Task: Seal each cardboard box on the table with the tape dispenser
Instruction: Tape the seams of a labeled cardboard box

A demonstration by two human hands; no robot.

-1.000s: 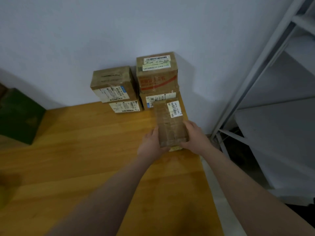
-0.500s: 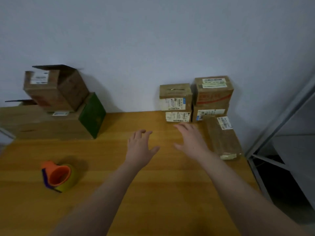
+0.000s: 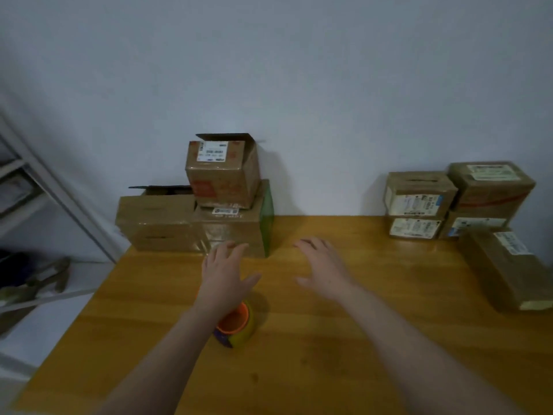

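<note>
My left hand (image 3: 225,277) hovers open, fingers spread, just in front of the left pile of cardboard boxes (image 3: 191,223). The orange and yellow tape dispenser (image 3: 236,324) lies on the wooden table (image 3: 299,369), partly hidden under my left wrist. My right hand (image 3: 324,268) is open too, held above the table's middle. On top of the left pile stands a small box (image 3: 223,172) with a flap raised. At the back right is a stack of taped boxes (image 3: 454,202), and a long taped box (image 3: 505,268) lies in front of it.
A grey metal shelf frame (image 3: 57,199) stands left of the table, with tools on the floor below. A white wall closes off the far side. The table's left edge runs diagonally near the left pile.
My hands let go of the long box at the right and swung left. The view turned left with them, so the left pile and the tape dispenser now sit near the centre.
</note>
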